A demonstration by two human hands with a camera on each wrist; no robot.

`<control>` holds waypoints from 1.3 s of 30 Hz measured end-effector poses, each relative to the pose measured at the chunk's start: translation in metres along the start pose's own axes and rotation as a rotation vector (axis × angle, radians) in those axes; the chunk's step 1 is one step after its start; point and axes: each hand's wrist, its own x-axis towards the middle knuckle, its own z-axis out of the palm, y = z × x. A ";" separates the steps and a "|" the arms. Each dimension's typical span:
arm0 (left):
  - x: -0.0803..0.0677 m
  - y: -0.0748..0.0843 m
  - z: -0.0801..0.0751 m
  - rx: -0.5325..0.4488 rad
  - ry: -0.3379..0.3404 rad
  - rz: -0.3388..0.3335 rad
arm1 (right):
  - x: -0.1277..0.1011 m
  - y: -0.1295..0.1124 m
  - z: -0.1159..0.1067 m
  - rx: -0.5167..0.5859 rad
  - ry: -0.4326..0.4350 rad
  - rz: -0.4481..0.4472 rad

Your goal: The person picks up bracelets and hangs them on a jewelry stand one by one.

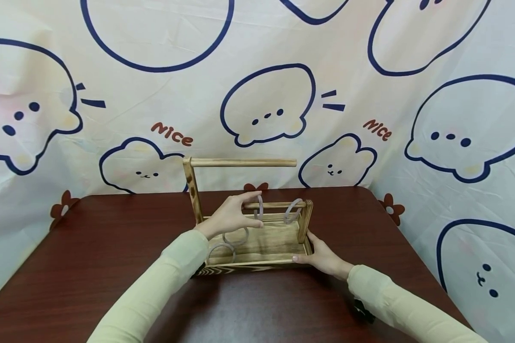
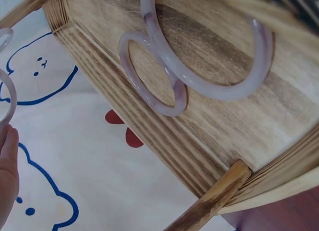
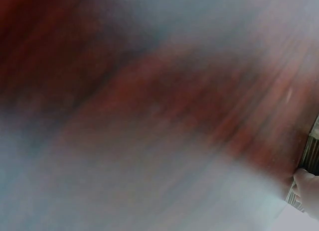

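My left hand pinches a pale lilac bangle between thumb and fingers, at the lower bar of a wooden display rack. That bar appears to pass through the bangle. To its right, another bangle hangs on the same bar, near the right post. Two more bangles lie overlapping in the rack's tray; the left wrist view shows the larger one and the smaller one up close. My right hand grips the tray's right end, thumb on the front rim.
A higher wooden bar runs right from the tall left post, above my left hand. The rack stands on a dark red-brown table. Behind hangs a cloth with cartoon drawings. Most of the right wrist view is blurred.
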 end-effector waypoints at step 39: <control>0.025 0.004 0.011 0.047 -0.107 0.022 | 0.001 0.002 0.000 0.025 -0.002 0.001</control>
